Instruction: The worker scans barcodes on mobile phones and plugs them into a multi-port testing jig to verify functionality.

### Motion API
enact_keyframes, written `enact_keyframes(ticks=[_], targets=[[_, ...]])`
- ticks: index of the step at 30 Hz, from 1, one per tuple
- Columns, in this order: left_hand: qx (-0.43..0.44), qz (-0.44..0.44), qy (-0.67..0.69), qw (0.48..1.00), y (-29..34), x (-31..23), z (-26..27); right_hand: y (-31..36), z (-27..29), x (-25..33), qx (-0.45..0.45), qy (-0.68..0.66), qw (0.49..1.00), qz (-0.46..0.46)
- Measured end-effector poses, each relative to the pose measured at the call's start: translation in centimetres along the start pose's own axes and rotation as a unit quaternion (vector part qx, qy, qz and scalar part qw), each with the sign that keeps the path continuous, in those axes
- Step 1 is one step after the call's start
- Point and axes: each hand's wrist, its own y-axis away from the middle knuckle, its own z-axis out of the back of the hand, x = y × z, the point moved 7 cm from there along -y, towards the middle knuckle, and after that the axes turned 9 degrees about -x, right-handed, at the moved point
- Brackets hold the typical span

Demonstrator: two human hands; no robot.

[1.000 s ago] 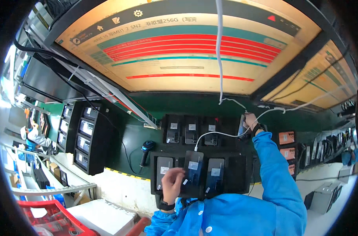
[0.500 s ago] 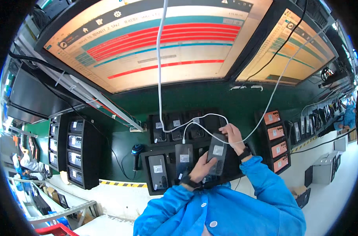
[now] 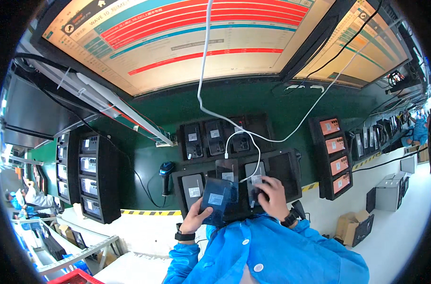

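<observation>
In my left hand (image 3: 195, 220) is a dark, glossy phone (image 3: 214, 201) with a white label, held tilted over the front of the near black tray (image 3: 282, 173). My right hand (image 3: 274, 200) hovers at or touches another labelled phone (image 3: 254, 176) in this tray, its fingers bent and apart; contact is unclear. Between them a third phone (image 3: 227, 171) sits under a white cable plug (image 3: 226, 155), partly hidden by the held one. A second white cable end (image 3: 244, 180) lies beside the phone at my right hand. A grey phone (image 3: 193, 185) fills the leftmost slot.
Behind stands another black tray (image 3: 260, 135) with dark phones. A barcode scanner (image 3: 165, 177) lies left. Trays of orange-backed phones (image 3: 335, 145) and silver-dark phones (image 3: 89, 165) flank the green bench. Large monitors (image 3: 177, 45) rise at the back; white cables (image 3: 203, 90) hang across.
The held phone has moved left and toward me, now in my left hand alone. My right hand has let go of it and come down over the phone in the tray. The loose cable end dropped.
</observation>
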Motion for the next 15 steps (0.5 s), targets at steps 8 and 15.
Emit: enact_keyframes(ticks=[8, 15], targets=[[-0.033, -0.021, 0.020, 0.999, 0.5, 0.0, 1.1, 0.4, -2.8, -2.8, -0.059, 0.015, 0.982, -0.179], [-0.051, -0.025, 0.051, 0.997, -0.4, 0.3, 1.3, 0.2, -3.0, -4.3, 0.000, -0.153, 0.955, -0.253]])
